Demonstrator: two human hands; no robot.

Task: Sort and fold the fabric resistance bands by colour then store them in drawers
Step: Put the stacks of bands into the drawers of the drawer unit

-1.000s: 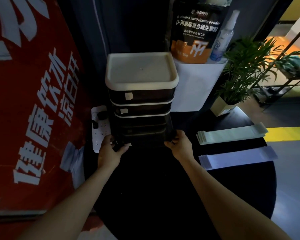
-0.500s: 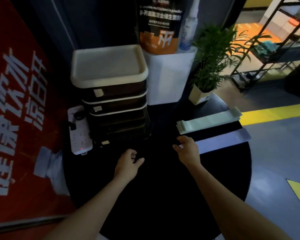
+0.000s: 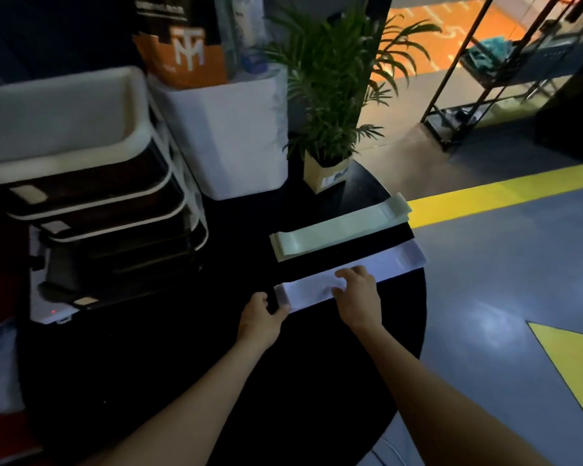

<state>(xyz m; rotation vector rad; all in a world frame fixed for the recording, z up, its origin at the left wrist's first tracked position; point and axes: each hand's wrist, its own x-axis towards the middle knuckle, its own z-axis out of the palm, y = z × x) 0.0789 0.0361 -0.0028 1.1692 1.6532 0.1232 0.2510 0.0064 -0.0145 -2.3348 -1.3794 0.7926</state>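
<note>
lilac band [image 3: 391, 264] lies flat at table's [image 3: 216, 381] right edge, light and soft, best taken by its ends | left hand [image 3: 261, 319] pinches its near end, right hand [image 3: 359, 297] presses its middle, fingers spread | green bands [image 3: 337, 232] behind, perhaps a black band between | drawers [image 3: 115, 230] left, path clear

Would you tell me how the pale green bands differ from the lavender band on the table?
The pale green bands form a stack farther from the person, untouched; the lavender band looks thinner, lies nearer, and has the left hand at its end and the right hand on it. Both lie flat, roughly parallel.
</note>
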